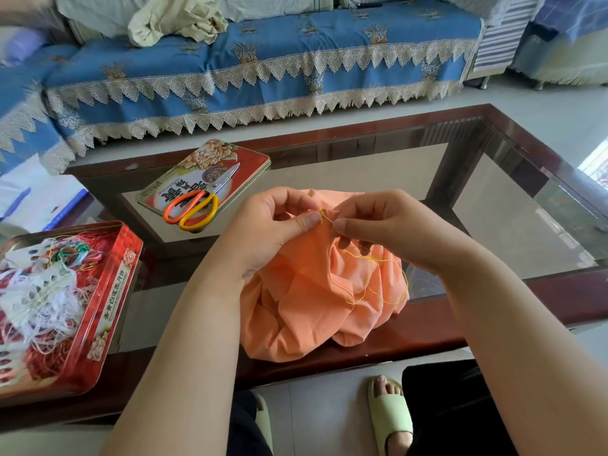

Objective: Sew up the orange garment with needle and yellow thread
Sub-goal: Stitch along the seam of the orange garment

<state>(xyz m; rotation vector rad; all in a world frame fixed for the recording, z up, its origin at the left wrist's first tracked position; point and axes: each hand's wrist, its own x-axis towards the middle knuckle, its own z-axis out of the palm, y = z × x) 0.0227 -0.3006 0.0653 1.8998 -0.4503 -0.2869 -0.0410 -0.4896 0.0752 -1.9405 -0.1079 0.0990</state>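
The orange garment (309, 301) lies bunched on the near edge of the glass-topped table (493, 225). My left hand (276, 225) pinches a raised fold of the fabric between thumb and fingers. Just to its right, my right hand (385, 228) pinches the thin needle (328, 219), whose tip enters the fold beside my left thumb. Yellow thread (371, 281) trails from under my right hand and loops loosely over the garment's right side.
A red tin lid (230, 159) carries orange-and-yellow scissors (194, 205) behind my left hand. An open red tin (112, 291) full of tangled threads sits at the left. A blue lace-trimmed sofa (263, 70) stands beyond. Below the table are my feet in green slippers (391, 419).
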